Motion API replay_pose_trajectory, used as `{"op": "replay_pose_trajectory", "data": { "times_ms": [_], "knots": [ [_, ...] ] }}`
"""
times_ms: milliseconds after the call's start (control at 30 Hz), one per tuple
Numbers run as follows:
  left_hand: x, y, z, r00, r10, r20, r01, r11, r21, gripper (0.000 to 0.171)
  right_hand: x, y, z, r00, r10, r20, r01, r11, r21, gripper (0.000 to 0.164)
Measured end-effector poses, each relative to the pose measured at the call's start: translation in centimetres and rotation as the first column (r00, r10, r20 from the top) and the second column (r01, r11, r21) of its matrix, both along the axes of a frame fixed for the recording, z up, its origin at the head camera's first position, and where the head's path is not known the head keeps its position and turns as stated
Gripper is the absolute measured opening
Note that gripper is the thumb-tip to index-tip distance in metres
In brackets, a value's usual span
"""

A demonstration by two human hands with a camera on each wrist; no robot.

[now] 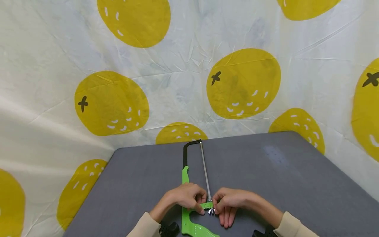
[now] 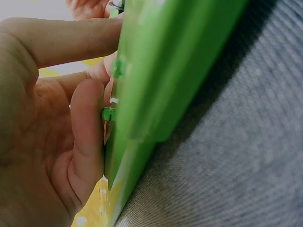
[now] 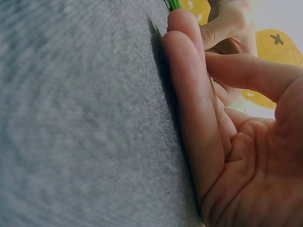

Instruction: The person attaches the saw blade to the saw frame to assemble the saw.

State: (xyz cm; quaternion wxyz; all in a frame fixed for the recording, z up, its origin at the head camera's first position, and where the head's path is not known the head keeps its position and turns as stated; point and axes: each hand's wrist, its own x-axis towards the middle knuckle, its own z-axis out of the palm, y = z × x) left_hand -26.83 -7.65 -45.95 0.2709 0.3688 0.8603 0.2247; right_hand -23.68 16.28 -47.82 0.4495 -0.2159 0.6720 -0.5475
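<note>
A hacksaw with a green handle and a black front frame lies on the grey surface, pointing away from me. Its thin blade runs along the right side to the green crosspiece, where a silver wing nut sits. With thumb and fingers, my left hand grips the crosspiece. Thumb and index finger of my right hand pinch at the crosspiece's right end, beside the wing nut; the pinched part is hidden. Its other fingers stretch out along the cloth.
Grey cloth covers the table. A white curtain printed with yellow fruit hangs behind and beside it. Black wrist gear shows below the left sleeve, and more near the right one.
</note>
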Motion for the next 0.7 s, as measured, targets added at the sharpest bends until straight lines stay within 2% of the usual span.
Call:
{"op": "replay_pose_trajectory", "data": {
  "times_ms": [200,567,633,700],
  "knots": [
    [-0.12,0.23,-0.01,1.000,0.000,0.004,0.000,1.000,0.007,0.020,-0.09,0.26,0.06,1.000,-0.002,-0.002,0.002,1.000,0.005,0.005],
    [0.07,-0.48,0.27,0.996,0.016,0.086,-0.024,0.995,0.093,0.021,-0.19,-0.19,-0.10,1.000,-0.001,-0.003,0.001,1.000,0.007,0.005],
    [0.10,-0.50,0.44,0.997,0.013,0.082,-0.022,0.995,0.102,0.021,-0.22,-0.18,-0.03,1.000,-0.003,-0.006,0.003,1.000,0.011,0.005],
    [0.18,-0.36,0.67,0.999,0.002,0.041,-0.006,0.995,0.098,0.021,-0.15,-0.09,0.12,1.000,-0.007,-0.012,0.007,1.000,0.014,0.005]
  ]
}}
